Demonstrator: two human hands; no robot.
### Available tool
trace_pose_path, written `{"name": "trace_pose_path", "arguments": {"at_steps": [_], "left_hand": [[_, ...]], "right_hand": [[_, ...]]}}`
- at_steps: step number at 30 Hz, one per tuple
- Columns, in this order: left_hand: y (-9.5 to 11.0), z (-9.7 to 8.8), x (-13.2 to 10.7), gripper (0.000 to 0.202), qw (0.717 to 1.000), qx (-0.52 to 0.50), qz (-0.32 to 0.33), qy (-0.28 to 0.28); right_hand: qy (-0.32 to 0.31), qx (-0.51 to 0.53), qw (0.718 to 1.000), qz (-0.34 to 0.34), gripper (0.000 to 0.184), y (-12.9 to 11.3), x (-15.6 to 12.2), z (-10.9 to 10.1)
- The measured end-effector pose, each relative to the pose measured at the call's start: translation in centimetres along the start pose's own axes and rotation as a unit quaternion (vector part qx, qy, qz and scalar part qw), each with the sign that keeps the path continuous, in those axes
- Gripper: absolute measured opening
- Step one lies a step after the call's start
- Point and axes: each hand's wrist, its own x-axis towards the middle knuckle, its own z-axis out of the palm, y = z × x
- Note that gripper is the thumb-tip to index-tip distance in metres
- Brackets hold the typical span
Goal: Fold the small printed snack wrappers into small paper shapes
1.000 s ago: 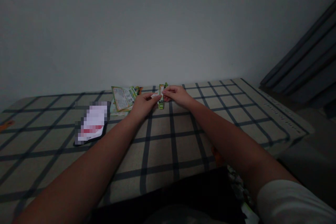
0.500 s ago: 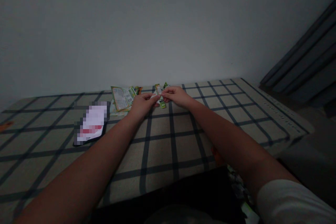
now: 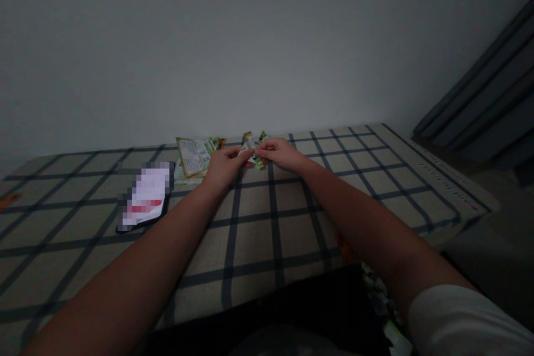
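While both arms stretch far across the checked bed [image 3: 258,233], the left hand [image 3: 223,164] and right hand [image 3: 280,153] each pinch an end of a small green sachet [image 3: 252,151], probably for grip, just beside the flat packet [image 3: 192,156].

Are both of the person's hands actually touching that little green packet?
Touching. The head view shows the fingertips of the left hand and the right hand pinched onto the small green packet from either side.

A printed packet [image 3: 193,156] and a blurred dark-edged card [image 3: 145,196] lie on the checked tablecloth [image 3: 258,233], beneath a grey wall [image 3: 250,39].
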Motion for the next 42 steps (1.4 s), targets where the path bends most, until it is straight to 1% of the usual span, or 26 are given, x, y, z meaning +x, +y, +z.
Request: {"name": "trace_pose_path", "arguments": {"at_steps": [5,8,11,14,17,22,26,28,30,32,34,36,40,42], "left_hand": [[0.5,0.1,-0.2,0.042,0.999,0.019,0.008,0.035],[0.9,0.1,-0.3,0.042,0.999,0.016,0.014,0.034],[1.0,0.2,-0.4,0.041,0.999,0.012,0.017,0.034],[0.9,0.2,-0.3,0.041,0.998,-0.001,0.015,0.056],[0.7,0.2,-0.3,0.039,0.997,0.002,0.023,0.072],[0.5,0.2,-0.2,0.036,0.997,-0.008,0.03,0.073],[0.0,0.3,0.1,0.033,0.995,-0.019,0.029,0.092],[-0.2,0.2,0.3,0.033,0.995,-0.024,0.025,0.095],[-0.4,0.2,0.4,0.033,0.995,-0.029,0.022,0.093],[-0.4,0.1,0.5,0.033,0.995,-0.039,0.018,0.086],[-0.3,0.0,0.5,0.035,0.996,-0.054,0.011,0.066],[-0.1,0.1,0.4,0.039,0.997,-0.068,0.0,0.041],[0.4,0.4,-0.1,0.043,0.998,-0.056,-0.019,0.001],[0.5,0.6,-0.2,0.043,0.998,-0.057,-0.019,-0.006]], "right_hand": [[-0.011,0.04,0.999,0.021,0.009,0.2,0.1,0.1],[-0.022,0.04,0.999,0.025,0.009,0.2,0.1,0.1],[-0.017,0.026,0.999,0.017,0.01,0.1,0.1,0.0],[-0.025,0.039,0.998,0.035,0.007,-0.1,0.1,0.2],[-0.042,0.043,0.997,0.057,0.009,-0.2,0.0,0.3],[-0.031,0.04,0.998,0.045,0.009,-0.4,-0.2,0.4],[-0.05,0.056,0.995,0.059,0.008,-0.3,-0.3,0.4],[-0.055,0.049,0.996,0.054,0.008,-0.1,-0.4,0.4],[-0.054,0.043,0.997,0.047,0.011,0.1,-0.4,0.3],[-0.059,0.046,0.996,0.054,0.013,0.3,-0.5,0.3],[-0.074,0.053,0.994,0.068,0.015,0.3,-0.5,0.2],[-0.075,0.062,0.993,0.067,0.016,0.1,-0.5,0.2],[-0.015,0.073,0.997,0.03,0.015,0.0,0.0,0.0],[0.004,0.063,0.998,0.026,0.014,0.0,0.1,0.0]]}}
